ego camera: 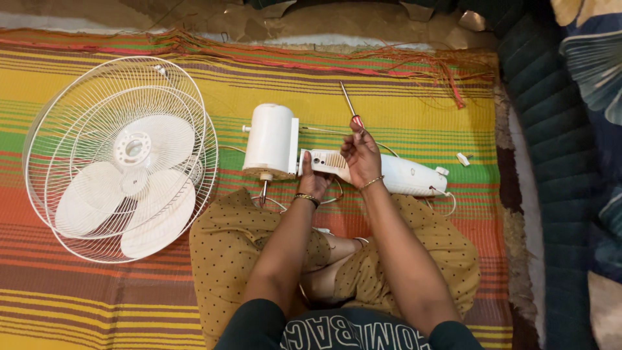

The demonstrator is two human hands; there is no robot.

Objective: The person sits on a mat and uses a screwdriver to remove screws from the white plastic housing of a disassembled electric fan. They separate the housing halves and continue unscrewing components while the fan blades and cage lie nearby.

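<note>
I have the white fan body (363, 167) lying flat on the mat just past my knees, and I am in the middle of working on its housing. My left hand (313, 181) is closed on the near edge of that body, thumb up against it, pinning it down beside the round motor casing (272, 140). My right hand (360, 154) is clamped around a red-handled screwdriver (350, 109), whose shaft sticks up and away from my fingers rather than into the plastic. I judge this a pause between screws; the tip needs turning down and seating in a screw head on the panel under my palm, though I cannot make out any screw from here. A thin white cord (447, 201) trails off the far end of the body, to the right of my right wrist. Well to the left of my left hand lie the wire fan guards (84, 110) with the blades (155, 214) inside. Everything rests on a striped woven mat (402, 91), frayed along its far edge, with dark quilted bedding (551, 162) further right.
</note>
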